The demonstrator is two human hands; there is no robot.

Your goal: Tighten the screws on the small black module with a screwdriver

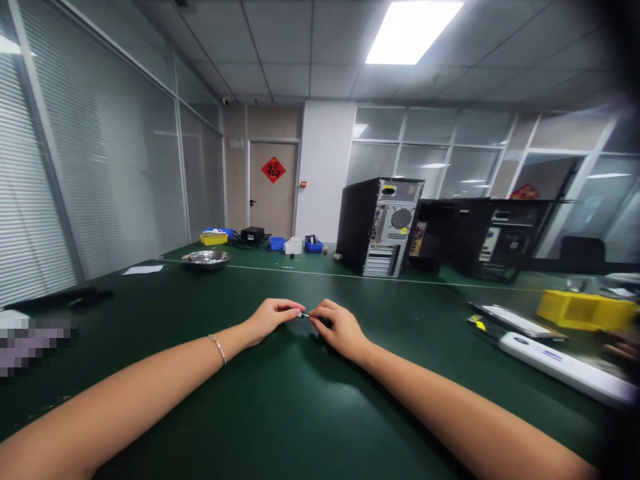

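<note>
Near the middle of the green table (pixel 240 413), my two hands meet fingertip to fingertip. My left hand (pixel 270 319), with a bracelet (pixel 218 349) on its wrist, pinches a tiny light-and-dark piece (pixel 303 315) between thumb and fingers. From the other side my right hand (pixel 340 330) is closed, thumb against fingers, at the thin metallic end of that piece. Its size and my fingers hide what kind of thing it is. Whether it is one part or two joined parts I cannot tell.
A metal bowl (pixel 206 260) and a sheet of paper (pixel 143 270) lie at the back left. Small blue bins (pixel 314 245) and a computer tower (pixel 360 227) stand behind. To the right are a long white device (pixel 565 367), a yellow bin (pixel 583 310) and part of another person's hand (pixel 623 347).
</note>
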